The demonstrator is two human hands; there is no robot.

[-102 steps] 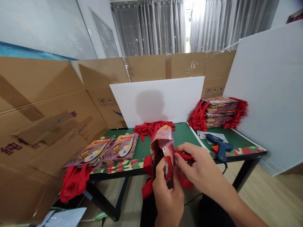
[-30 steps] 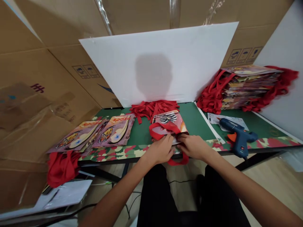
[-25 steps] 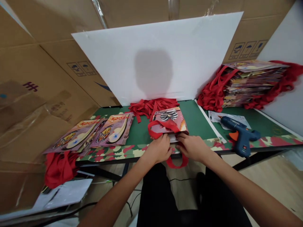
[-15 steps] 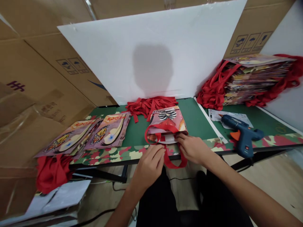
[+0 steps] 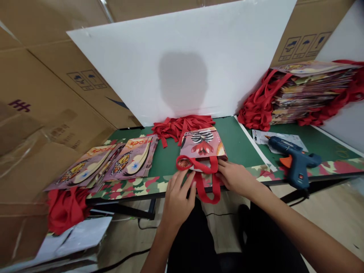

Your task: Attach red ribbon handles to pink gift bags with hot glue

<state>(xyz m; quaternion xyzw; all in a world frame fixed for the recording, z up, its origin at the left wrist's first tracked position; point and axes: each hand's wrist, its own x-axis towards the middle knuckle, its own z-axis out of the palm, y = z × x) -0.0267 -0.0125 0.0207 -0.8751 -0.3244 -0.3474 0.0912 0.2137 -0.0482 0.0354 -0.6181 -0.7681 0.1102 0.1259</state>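
A pink and purple printed paper bag (image 5: 201, 146) lies on the green table top with its mouth toward me. One red ribbon handle (image 5: 202, 166) loops over the mouth, and a second red handle (image 5: 209, 195) hangs past the table's front edge. At the mouth's left side, my left hand (image 5: 179, 197) has its fingers extended and apart, the tips touching the bag's edge and handle. My right hand (image 5: 236, 177) grips the right corner of the mouth; its fingertips are partly hidden by the bag.
Behind the bag lies a heap of red ribbons (image 5: 182, 127). Stacks of flat printed bags (image 5: 132, 157) sit at the left, and a tall stack of bags with red handles (image 5: 313, 93) stands at the right. A blue glue gun (image 5: 295, 159) rests near the front edge. A white board (image 5: 182, 34) stands behind.
My left fingers have spread and moved slightly forward onto the bag's mouth. The upper handle has shifted toward me, uncovering more of the print. My right hand stays at the right corner.
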